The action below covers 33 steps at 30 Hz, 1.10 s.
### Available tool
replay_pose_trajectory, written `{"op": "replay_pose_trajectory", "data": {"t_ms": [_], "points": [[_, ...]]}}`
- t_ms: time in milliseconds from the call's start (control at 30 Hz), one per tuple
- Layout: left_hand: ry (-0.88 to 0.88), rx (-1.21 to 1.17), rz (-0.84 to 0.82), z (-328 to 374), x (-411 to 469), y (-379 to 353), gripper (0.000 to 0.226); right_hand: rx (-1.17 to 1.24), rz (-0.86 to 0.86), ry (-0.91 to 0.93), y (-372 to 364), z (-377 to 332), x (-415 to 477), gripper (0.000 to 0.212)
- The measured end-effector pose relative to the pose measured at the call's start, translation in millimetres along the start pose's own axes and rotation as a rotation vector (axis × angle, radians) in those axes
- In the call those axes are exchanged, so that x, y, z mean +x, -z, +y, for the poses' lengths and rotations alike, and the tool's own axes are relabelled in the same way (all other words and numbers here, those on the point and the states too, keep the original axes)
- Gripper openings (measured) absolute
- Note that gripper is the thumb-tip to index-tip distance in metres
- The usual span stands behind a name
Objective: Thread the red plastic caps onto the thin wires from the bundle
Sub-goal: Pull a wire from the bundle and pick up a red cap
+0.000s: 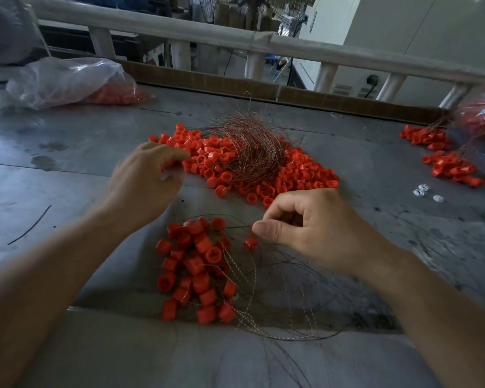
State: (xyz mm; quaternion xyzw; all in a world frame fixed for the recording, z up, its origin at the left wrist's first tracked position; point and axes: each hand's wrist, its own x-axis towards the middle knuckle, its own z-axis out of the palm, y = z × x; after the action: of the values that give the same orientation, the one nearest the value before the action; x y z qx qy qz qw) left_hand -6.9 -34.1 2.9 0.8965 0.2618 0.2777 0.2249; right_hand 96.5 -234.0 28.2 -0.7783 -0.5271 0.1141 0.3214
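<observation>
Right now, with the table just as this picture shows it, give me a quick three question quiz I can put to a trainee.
1. True or false: the wire bundle lies on the far pile of red caps.
2. Pick one: the small white pieces lie A) among the near caps, B) on the bare table off to the right, C) inside the wire bundle.
3. Short answer: which hand reaches out to the far pile?

Key: 1 true; 2 B; 3 the left hand.
</observation>
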Motion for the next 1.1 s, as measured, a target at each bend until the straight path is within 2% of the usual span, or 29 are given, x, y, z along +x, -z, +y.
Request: {"op": "replay_pose_trajectory", "data": {"t_ms": [133,200,267,367,467,733,867,1000,1100], "points": [[-0.036,0.036,-0.124,-5,10,-11,0.067,-0.012,0.049,-0.004,1,2,2,0.034],[-0.029,0.079,-0.211,-10,12,-18,0.068,-0.022,0.064,-0.004,1,2,3,0.033],[-0.034,0.138,-0.253,-15,13,-21,0.060,-0.032,0.073,0.000,1,3,3,0.030],[-0.107,0.163,-0.156,-17,15,-20,0.044,-0.053,0.081,0.000,1,4,2,0.018],[-0.130,0.183,-0.080,-15,14,-16,0.033,-0.073,0.094,-0.004,1,5,3,0.018],[-0.044,0.104,0.010,-8,10,-8,0.008,-0.092,0.126,-0.015,1,7,6,0.017],[-0.044,0.034,0.022,1,5,-7,0.007,-0.192,0.177,-0.073,5,16,11,0.017],[-0.053,-0.044,0.025,15,-4,-3,0.019,-0.295,0.263,-0.139,9,33,20,0.012],[-0.071,-0.080,0.009,22,-10,-1,0.018,-0.324,0.269,-0.199,10,42,24,0.025]]}}
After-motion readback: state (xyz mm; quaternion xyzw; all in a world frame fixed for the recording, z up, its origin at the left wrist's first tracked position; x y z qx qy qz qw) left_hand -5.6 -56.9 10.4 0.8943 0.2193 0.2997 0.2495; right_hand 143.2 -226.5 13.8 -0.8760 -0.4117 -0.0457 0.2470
